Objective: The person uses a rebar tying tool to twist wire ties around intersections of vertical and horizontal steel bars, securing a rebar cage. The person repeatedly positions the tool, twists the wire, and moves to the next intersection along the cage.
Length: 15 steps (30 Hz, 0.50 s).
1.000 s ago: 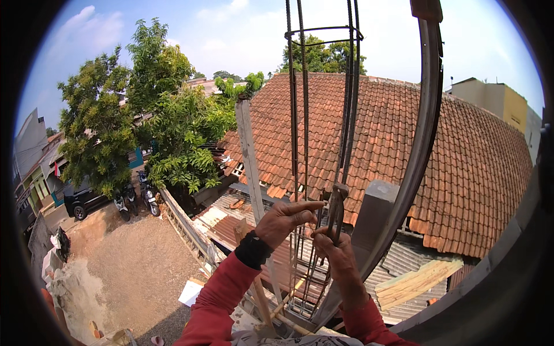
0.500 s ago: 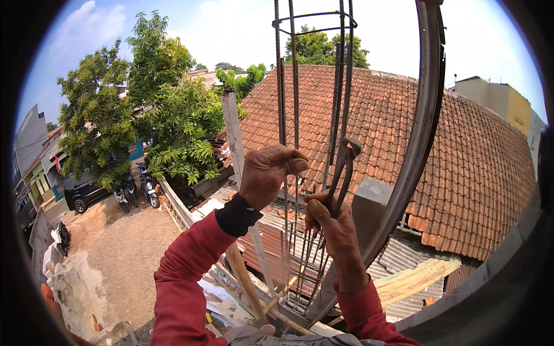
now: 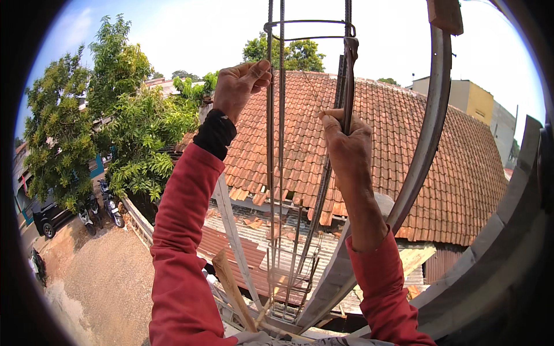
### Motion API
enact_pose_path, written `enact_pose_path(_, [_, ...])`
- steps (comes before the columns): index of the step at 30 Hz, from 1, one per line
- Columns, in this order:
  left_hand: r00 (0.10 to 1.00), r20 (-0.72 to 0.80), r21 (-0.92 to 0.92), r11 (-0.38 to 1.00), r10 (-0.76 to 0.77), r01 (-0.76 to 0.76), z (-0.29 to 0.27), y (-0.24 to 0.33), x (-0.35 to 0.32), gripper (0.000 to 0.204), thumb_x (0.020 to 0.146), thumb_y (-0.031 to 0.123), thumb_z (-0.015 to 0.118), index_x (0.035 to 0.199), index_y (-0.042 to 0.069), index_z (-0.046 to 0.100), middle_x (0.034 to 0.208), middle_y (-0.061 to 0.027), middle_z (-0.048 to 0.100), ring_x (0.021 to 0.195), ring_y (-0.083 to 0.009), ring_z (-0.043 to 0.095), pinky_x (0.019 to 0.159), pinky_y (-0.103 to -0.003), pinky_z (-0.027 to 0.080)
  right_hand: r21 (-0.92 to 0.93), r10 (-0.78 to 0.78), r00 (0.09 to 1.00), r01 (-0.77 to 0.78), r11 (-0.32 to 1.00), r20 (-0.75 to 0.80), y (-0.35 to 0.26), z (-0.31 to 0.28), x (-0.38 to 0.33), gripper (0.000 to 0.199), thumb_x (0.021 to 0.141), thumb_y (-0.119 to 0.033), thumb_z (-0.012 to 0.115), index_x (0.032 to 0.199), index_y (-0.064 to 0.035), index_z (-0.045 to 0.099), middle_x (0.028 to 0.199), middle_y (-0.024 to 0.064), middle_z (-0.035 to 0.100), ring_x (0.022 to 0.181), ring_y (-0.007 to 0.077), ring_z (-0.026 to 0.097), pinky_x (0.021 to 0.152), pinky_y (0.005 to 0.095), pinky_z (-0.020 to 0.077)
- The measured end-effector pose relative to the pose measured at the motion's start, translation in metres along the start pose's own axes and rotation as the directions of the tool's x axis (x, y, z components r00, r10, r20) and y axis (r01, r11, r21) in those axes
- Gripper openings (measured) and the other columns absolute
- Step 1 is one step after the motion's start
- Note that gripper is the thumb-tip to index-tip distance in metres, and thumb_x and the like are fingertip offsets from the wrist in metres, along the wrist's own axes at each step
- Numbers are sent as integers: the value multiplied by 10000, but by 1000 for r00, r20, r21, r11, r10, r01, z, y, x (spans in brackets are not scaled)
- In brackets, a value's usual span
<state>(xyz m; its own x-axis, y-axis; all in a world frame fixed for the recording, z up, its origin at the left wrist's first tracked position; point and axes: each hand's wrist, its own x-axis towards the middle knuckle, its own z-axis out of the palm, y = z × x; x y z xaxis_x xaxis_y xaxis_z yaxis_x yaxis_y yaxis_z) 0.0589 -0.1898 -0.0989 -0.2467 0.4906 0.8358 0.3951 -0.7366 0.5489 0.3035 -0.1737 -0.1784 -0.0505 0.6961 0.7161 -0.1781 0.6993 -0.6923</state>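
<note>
My right hand is closed around the dark handles of metal pincers, held upright with the jaws just below a steel ring. A thin wire slants up and left from its thumb and forefinger. My left hand is raised left of the bars, thumb and forefinger pinched together; whatever they hold is too fine to make out. Between my hands stand tall ribbed steel bars, with a square steel ring around them near the top. The pincers overlap the right-hand bar, and I cannot tell whether they touch it.
A curved-looking post rises close to my right forearm. Below are a pale wooden strip, a wooden stake and corrugated roofing. A tiled roof lies beyond; trees and parked motorbikes are at left.
Both my hands have risen toward the steel ring, the left also moving leftward and away from the right. The pincers have come up with my right hand and stand more upright. The view has shifted.
</note>
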Motion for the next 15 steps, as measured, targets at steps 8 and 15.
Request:
enact_pose_path(8, [907, -137, 328, 882, 398, -338, -19, -88, 147, 247, 1034, 137, 655, 1234, 38, 761, 1114, -95, 799, 1003, -150, 737, 915, -299, 568, -596, -212, 947, 28, 803, -241, -4, 89, 115, 232, 950, -235, 658, 1036, -49, 766, 910, 169, 755, 941, 352, 716, 896, 519, 551])
enact_pose_path(15, [951, 65, -130, 947, 303, -293, -5, -108, 205, 436, 1030, 21, 508, 1458, -3, 585, 1471, -160, 629, 1355, -246, 592, 1143, -355, 449, -676, -246, 911, -46, 735, -330, 4, 143, 163, 222, 926, -228, 685, 1034, -51, 763, 982, 183, 770, 989, 376, 736, 870, 494, 576])
